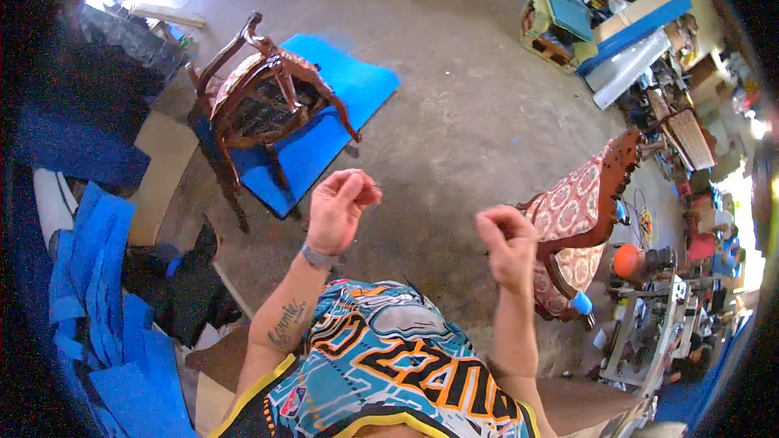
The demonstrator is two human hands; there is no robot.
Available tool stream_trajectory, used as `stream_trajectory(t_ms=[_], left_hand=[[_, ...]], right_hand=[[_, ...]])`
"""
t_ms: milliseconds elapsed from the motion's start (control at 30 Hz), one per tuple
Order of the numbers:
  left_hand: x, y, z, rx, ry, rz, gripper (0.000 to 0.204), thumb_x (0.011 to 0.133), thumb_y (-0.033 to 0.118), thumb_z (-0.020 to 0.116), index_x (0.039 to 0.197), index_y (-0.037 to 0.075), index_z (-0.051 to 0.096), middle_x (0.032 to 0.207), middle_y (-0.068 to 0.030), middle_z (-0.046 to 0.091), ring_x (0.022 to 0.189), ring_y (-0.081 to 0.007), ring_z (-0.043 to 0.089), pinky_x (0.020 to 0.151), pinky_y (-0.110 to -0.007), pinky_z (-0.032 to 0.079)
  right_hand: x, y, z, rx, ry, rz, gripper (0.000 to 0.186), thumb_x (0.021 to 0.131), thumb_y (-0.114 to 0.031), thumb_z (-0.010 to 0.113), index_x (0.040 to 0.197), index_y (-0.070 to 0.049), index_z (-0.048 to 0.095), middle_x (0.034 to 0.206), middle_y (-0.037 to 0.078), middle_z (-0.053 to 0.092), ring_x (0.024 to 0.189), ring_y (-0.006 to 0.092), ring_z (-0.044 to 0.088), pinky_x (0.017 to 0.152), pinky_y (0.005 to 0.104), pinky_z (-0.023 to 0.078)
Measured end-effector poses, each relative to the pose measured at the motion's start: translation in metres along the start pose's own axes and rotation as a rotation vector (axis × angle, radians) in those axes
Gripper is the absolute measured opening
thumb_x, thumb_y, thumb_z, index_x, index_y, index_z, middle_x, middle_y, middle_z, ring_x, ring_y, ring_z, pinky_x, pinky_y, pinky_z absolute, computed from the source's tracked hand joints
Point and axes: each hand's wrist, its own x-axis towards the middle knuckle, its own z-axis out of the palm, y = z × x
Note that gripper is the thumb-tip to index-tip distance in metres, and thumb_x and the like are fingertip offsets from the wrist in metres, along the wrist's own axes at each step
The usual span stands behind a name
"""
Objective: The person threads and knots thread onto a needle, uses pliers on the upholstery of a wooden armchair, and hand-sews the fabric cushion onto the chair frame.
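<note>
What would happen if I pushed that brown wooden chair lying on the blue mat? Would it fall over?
The wooden chair probably would rock or topple, since it already lies tipped on the blue mat with its legs sticking out. It looks stiff, and likely heavy for you: the frame is thick carved wood. It may drag rather than slide, because the mat looks soft.

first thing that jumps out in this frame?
The two raised hands at centre: left hand and right hand, both loosely curled, holding nothing I can make out. Behind the left hand, a dark wooden chair frame lies tipped over on a bright blue mat. At right stands an upholstered chair in red floral fabric, on the bare concrete floor.
</note>
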Motion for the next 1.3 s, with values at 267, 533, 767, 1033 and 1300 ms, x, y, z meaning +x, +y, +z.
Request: stream_trajectory(t_ms=[267, 533, 767, 1033, 1300], left_hand=[[-0.022, -0.007, 0.069, -0.064, -0.006, -0.258, 0.012, 0.086, 0.010, 0.057, 0.094, 0.001, 0.059, 0.086, -0.0087, 0.063, 0.076, -0.0175, 0.062, 0.069, -0.030, 0.053], [-0.036, -0.023, 0.080, 0.248, -0.171, -0.108, 0.010, 0.084, 0.005, 0.059, 0.091, -0.002, 0.060, 0.086, -0.0110, 0.064, 0.075, -0.0178, 0.063, 0.070, -0.029, 0.052], [-0.033, -0.016, 0.083, -0.107, 0.015, -0.365, 0.009, 0.087, 0.012, 0.056, 0.088, 0.003, 0.057, 0.078, -0.0071, 0.060, 0.070, -0.0135, 0.058, 0.063, -0.026, 0.048], [-0.042, -0.020, 0.088, 0.177, -0.101, -0.312, 0.013, 0.087, 0.011, 0.055, 0.092, -0.001, 0.057, 0.080, -0.0092, 0.062, 0.070, -0.0144, 0.059, 0.063, -0.028, 0.050], [-0.036, -0.026, 0.086, 0.151, -0.180, -0.335, 0.015, 0.090, 0.014, 0.049, 0.092, 0.000, 0.054, 0.083, -0.0087, 0.061, 0.074, -0.0156, 0.058, 0.068, -0.028, 0.049]], right_hand=[[0.001, -0.010, 0.054, 0.242, 0.063, -0.108, 0.004, 0.078, -0.002, 0.065, 0.082, -0.001, 0.064, 0.070, -0.002, 0.051, 0.061, 0.0037, 0.044, 0.054, 0.0178, 0.034], [-0.007, -0.006, 0.058, 0.362, 0.100, -0.074, 0.005, 0.080, -0.005, 0.064, 0.084, -0.001, 0.063, 0.070, -0.003, 0.051, 0.066, 0.0036, 0.047, 0.056, 0.0174, 0.037], [-0.016, -0.004, 0.052, 0.214, 0.172, -0.119, 0.009, 0.079, -0.003, 0.064, 0.087, -0.001, 0.065, 0.078, 0.002, 0.059, 0.070, 0.0081, 0.052, 0.061, 0.0201, 0.041], [-0.016, 0.002, 0.048, -0.060, 0.198, -0.275, 0.010, 0.075, -0.005, 0.066, 0.085, -0.007, 0.066, 0.078, 0.006, 0.062, 0.068, 0.0140, 0.057, 0.058, 0.0247, 0.046], [-0.019, -0.008, 0.036, 0.109, 0.169, -0.196, 0.009, 0.076, -0.006, 0.067, 0.085, -0.003, 0.066, 0.079, 0.007, 0.065, 0.066, 0.0098, 0.058, 0.055, 0.0232, 0.047]])
